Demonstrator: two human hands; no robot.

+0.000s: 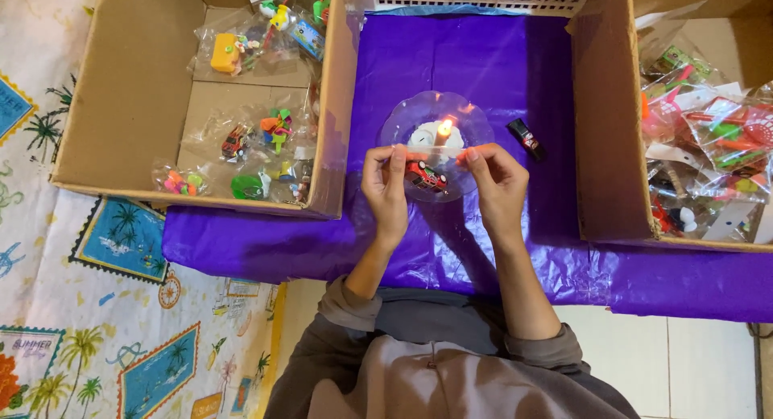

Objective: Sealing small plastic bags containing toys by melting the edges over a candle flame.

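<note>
Your left hand (386, 185) and right hand (498, 181) each pinched one end of a small clear plastic packet (427, 168) containing a red toy car (425, 176), stretched level between them. You held the packet just above a lit candle (444, 130) standing in a clear scalloped dish (475, 117) on the purple-covered bench (451, 57). A small dark lighter (526, 138) lay just right of the dish. Open cardboard boxes of bagged toys stood to either side, the left box (129, 89) and the right box (604, 121).
</note>
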